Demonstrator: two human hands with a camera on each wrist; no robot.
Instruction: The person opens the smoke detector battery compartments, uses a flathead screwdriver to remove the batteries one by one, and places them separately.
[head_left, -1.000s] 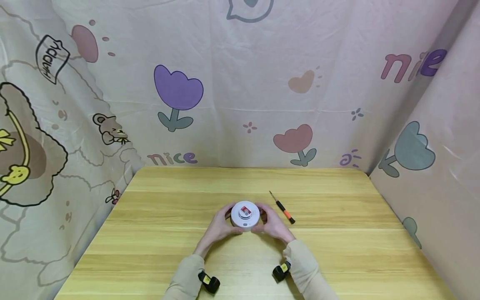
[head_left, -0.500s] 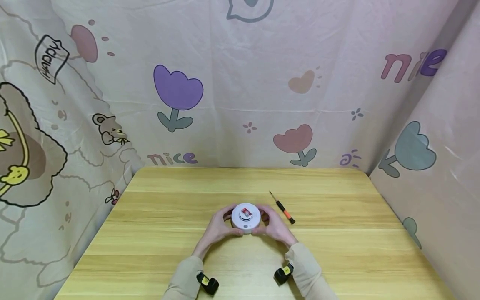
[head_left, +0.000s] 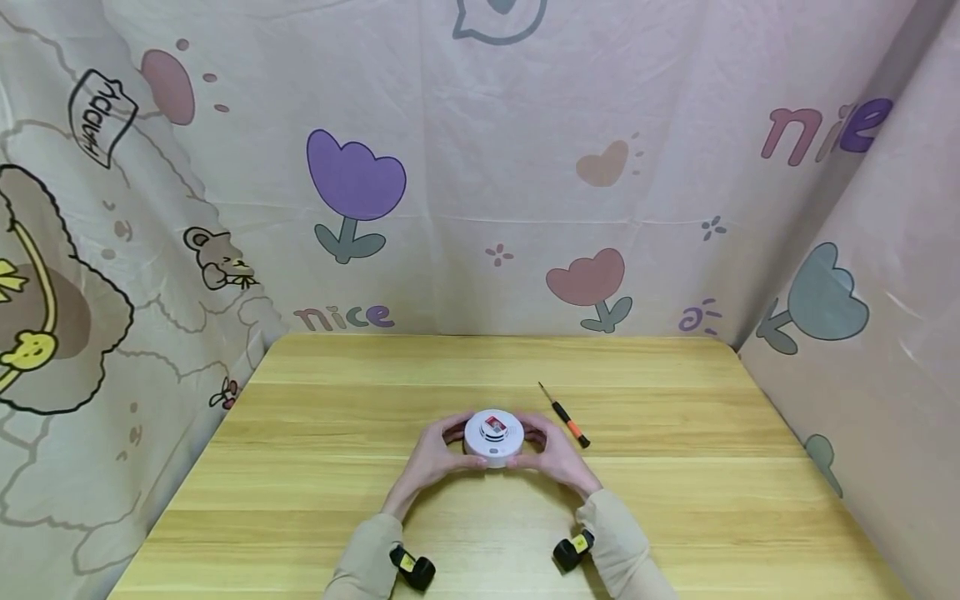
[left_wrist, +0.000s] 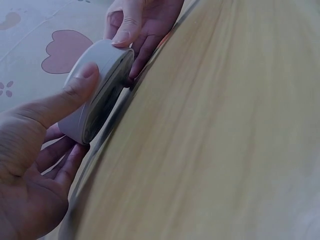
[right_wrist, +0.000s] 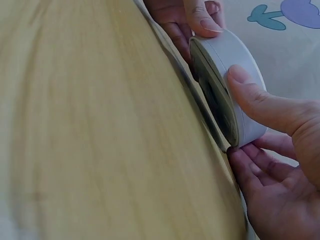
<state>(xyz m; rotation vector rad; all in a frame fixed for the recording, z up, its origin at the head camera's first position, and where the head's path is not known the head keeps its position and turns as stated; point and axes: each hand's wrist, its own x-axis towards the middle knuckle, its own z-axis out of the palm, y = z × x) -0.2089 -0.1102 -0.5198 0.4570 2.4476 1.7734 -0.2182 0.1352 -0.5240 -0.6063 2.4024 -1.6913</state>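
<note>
Backdrop (head_left: 465,167): "nice" x2, "HAPPY" x1 upper left. One white round device (head_left: 493,443), lower centre, red label (head_left: 495,425) unreadable; left hand (head_left: 433,451) and right hand (head_left: 558,455) fingers grip its sides. One screwdriver (head_left: 564,414), right.

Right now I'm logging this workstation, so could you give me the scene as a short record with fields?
Held object: white round device, red-and-white label on top
Left hand: grips the device's left side
Right hand: grips its right side
Device position: raised off the table; underside visible in both wrist views
Loose tool: black-and-orange screwdriver, lying right of the device, tip pointing away from the person
Backdrop: pale cloth printed with flowers
</note>
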